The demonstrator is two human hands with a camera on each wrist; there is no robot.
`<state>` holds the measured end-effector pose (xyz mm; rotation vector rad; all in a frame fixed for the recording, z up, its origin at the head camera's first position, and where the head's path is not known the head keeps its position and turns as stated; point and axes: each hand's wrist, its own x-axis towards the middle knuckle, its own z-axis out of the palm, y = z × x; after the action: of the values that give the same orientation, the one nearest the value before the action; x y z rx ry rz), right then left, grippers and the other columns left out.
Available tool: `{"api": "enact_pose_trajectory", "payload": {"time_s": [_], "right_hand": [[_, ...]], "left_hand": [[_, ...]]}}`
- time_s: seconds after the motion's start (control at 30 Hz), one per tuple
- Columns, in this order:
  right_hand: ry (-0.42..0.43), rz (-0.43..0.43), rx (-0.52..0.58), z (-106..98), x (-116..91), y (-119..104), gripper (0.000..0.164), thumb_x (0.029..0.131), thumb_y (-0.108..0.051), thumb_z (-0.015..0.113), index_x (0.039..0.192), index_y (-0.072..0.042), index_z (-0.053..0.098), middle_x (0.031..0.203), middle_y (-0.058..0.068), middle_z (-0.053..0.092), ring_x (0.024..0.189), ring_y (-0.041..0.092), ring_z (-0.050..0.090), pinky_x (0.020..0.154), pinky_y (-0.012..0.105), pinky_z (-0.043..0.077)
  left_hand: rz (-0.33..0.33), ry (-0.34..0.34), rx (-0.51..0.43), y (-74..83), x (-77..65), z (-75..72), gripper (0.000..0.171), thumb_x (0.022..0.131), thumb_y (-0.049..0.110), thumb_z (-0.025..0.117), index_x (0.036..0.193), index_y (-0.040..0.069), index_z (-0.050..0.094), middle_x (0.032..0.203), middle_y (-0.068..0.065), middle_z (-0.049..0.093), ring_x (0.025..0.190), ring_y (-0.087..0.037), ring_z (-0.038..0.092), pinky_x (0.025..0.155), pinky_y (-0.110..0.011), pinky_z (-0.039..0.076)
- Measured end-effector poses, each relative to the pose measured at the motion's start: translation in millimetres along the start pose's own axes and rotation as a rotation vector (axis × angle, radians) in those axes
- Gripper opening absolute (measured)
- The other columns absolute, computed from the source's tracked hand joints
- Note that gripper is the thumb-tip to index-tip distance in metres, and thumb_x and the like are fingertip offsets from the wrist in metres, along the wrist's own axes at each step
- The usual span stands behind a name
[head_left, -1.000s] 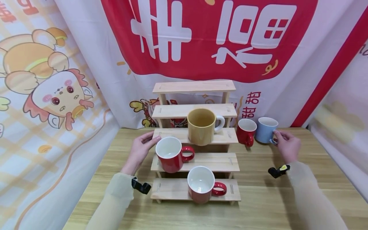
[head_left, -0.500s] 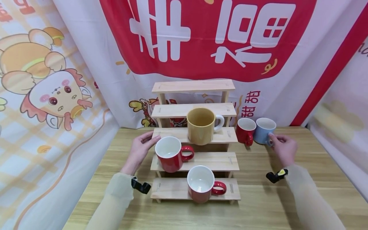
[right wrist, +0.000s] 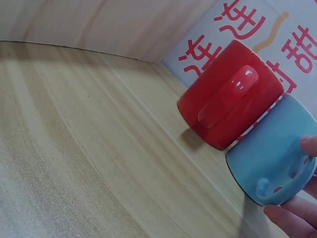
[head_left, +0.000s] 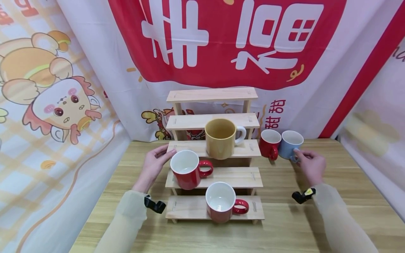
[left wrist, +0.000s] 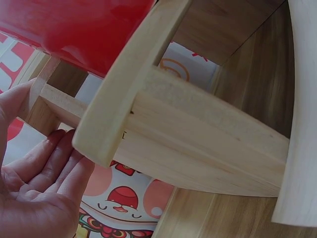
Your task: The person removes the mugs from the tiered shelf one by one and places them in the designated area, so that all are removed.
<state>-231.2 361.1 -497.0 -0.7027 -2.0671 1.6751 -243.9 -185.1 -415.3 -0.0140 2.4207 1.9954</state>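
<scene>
My right hand [head_left: 311,167] pinches the handle of a light blue mug [head_left: 289,146], which stands on the table at the back right. Close against it on its left is a small red mug [head_left: 269,144], handle facing me. With thumb above and fingers below, my left hand [head_left: 153,167] grips the left end of the stepped wooden display rack [head_left: 180,144] at its middle tier. The left wrist view has the fingers [left wrist: 47,163] curled under a board's end. A yellow mug [head_left: 220,144] with a white handle sits on that tier.
Lower on the rack stand a red mug [head_left: 186,174] with a white inside, near my left hand, and another red-handled mug [head_left: 220,205] on the bottom tier. The top two tiers hold no mugs. A printed cloth [head_left: 202,75] hangs behind the wood-grain table [head_left: 284,218].
My right hand has shifted left with the blue mug, bringing it up beside the small red mug. My left hand keeps its place on the rack.
</scene>
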Motion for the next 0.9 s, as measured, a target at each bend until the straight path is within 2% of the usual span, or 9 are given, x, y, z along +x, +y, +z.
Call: {"api": "enact_pose_trajectory", "payload": {"time_s": [0.17, 0.27, 0.37, 0.47, 0.53, 0.6, 0.77, 0.9], "right_hand": [[0.016, -0.019, -0.004, 1.7, -0.4, 0.9, 0.031, 0.09, -0.031, 0.081, 0.102, -0.003, 0.073, 0.076, -0.008, 0.072, 0.066, 0.009, 0.07, 0.059, 0.021, 0.059], [0.02, -0.017, -0.013, 2.3, -0.9, 0.5, 0.039, 0.09, -0.032, 0.081, 0.11, 0.0, 0.073, 0.082, -0.005, 0.074, 0.069, 0.006, 0.07, 0.06, 0.018, 0.058], [0.011, -0.026, -0.075, 2.7, -2.3, -3.0, 0.053, 0.089, -0.039, 0.08, 0.125, -0.001, 0.07, 0.105, 0.006, 0.076, 0.083, 0.004, 0.07, 0.067, 0.015, 0.056], [0.003, -0.071, -0.137, 2.7, -5.1, -12.4, 0.067, 0.089, -0.048, 0.078, 0.138, -0.004, 0.063, 0.131, 0.013, 0.066, 0.108, 0.013, 0.068, 0.082, 0.017, 0.055], [-0.005, -0.111, -0.164, 2.3, -8.4, -23.7, 0.071, 0.089, -0.051, 0.075, 0.142, -0.007, 0.059, 0.139, 0.014, 0.061, 0.121, 0.022, 0.063, 0.093, 0.024, 0.054], [-0.011, -0.153, -0.174, 2.5, -13.5, -38.8, 0.073, 0.09, -0.054, 0.074, 0.144, -0.008, 0.058, 0.141, 0.014, 0.059, 0.125, 0.029, 0.059, 0.1, 0.033, 0.052], [-0.036, -0.235, -0.209, 6.6, -35.1, -84.1, 0.076, 0.086, -0.064, 0.071, 0.145, -0.017, 0.059, 0.14, 0.007, 0.061, 0.126, 0.027, 0.058, 0.105, 0.043, 0.049], [-0.102, -0.274, -0.198, 13.1, -57.8, -116.1, 0.075, 0.084, -0.068, 0.07, 0.146, -0.027, 0.058, 0.142, 0.001, 0.059, 0.129, 0.024, 0.055, 0.106, 0.046, 0.048]], "left_hand": [[0.003, 0.002, -0.003, -0.7, 0.7, 0.4, 0.066, 0.09, 0.037, 0.08, 0.141, 0.001, 0.058, 0.136, -0.016, 0.061, 0.124, -0.026, 0.056, 0.107, -0.038, 0.046], [0.005, 0.002, -0.008, -1.1, 0.7, 0.6, 0.065, 0.09, 0.036, 0.08, 0.141, 0.001, 0.058, 0.136, -0.016, 0.061, 0.124, -0.026, 0.056, 0.107, -0.038, 0.047], [0.005, 0.002, -0.011, -1.3, 0.6, 0.9, 0.065, 0.09, 0.036, 0.081, 0.14, 0.001, 0.058, 0.136, -0.016, 0.061, 0.123, -0.026, 0.056, 0.107, -0.038, 0.047], [0.005, 0.002, -0.011, -1.4, 0.9, 0.9, 0.065, 0.09, 0.036, 0.081, 0.14, 0.002, 0.059, 0.135, -0.016, 0.061, 0.123, -0.025, 0.056, 0.107, -0.038, 0.047], [0.007, 0.001, -0.015, -1.3, 1.4, 0.9, 0.064, 0.09, 0.036, 0.081, 0.14, 0.002, 0.059, 0.135, -0.016, 0.061, 0.123, -0.025, 0.056, 0.107, -0.038, 0.046], [0.007, 0.0, -0.02, -1.3, 2.0, 0.6, 0.064, 0.09, 0.036, 0.081, 0.14, 0.002, 0.059, 0.136, -0.016, 0.061, 0.124, -0.025, 0.056, 0.108, -0.038, 0.046], [0.005, -0.003, -0.021, -1.5, 2.8, -0.3, 0.066, 0.09, 0.037, 0.081, 0.14, 0.001, 0.059, 0.137, -0.017, 0.06, 0.126, -0.026, 0.056, 0.109, -0.038, 0.045], [0.007, -0.004, -0.016, -2.2, 2.2, -0.4, 0.066, 0.09, 0.037, 0.081, 0.14, 0.001, 0.058, 0.137, -0.017, 0.06, 0.125, -0.026, 0.056, 0.109, -0.038, 0.045]]}}
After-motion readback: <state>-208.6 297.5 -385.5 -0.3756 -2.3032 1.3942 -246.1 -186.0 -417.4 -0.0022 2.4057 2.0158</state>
